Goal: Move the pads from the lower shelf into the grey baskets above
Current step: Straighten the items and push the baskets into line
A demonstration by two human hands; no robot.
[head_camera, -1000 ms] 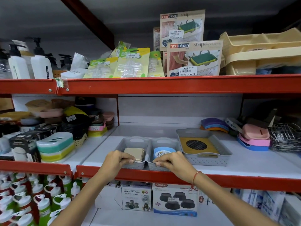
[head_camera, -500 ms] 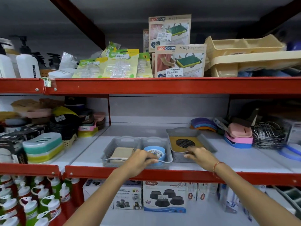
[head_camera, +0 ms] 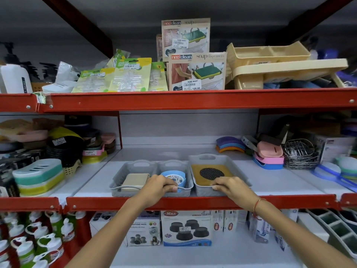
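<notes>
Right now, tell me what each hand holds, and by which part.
Left hand grips the front rim of the middle grey plastic basket; right hand grips the front rim of the larger grey basket.

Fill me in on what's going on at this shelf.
A person is arranging grey baskets on the middle shelf. The left hand grips the front rim of the middle basket holding a blue pad; the right hand grips the larger basket with a yellow-and-black pad. Boxed pads wait on the shelf below.
</notes>
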